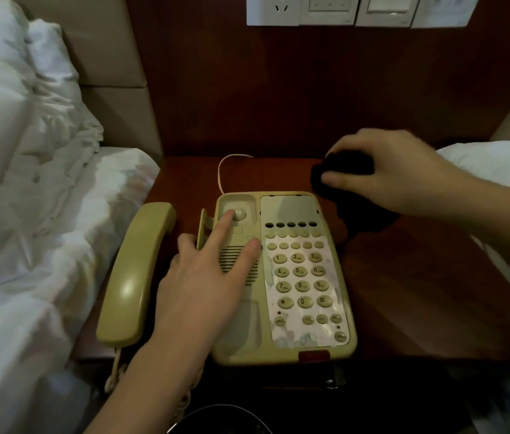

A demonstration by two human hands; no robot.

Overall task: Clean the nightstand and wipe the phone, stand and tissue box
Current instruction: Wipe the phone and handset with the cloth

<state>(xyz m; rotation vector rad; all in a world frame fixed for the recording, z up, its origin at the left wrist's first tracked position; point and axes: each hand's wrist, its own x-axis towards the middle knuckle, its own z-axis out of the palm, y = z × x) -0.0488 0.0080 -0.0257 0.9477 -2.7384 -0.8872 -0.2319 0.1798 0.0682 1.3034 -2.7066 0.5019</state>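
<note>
Left hand [203,277] lies flat on the phone base [285,277], fingers straight and spread wide, with one fingertip up by the round hook button [239,213] in the cradle and another on the speaker slots. It holds nothing; it just presses the base down. My right hand [394,173] is curled tight round a dark cloth [346,170], just behind the far right corner of the base. The phone sits in the middle of the worktop [419,292], with its handset [136,274] off the cradle and lying just beside the base on the left, near the edge. I think the base is hard plastic, light and a bit slippery, so it could slide when I rub it. That is why I would keep a flat hand on the cradle side and wipe the button side. The buttons [299,272] will push in, so I would rub softly there. The sticker round them looks worn and might peel. The handset is smooth and curved, best held round its middle. Its curly cord [116,371] hangs off the front and could tug. A thin wire [219,173] loops out behind the base. Beds with white sheets [28,183] sit on both sides, and wall sockets [281,9] are above. I see no stand or tissue box.
</note>
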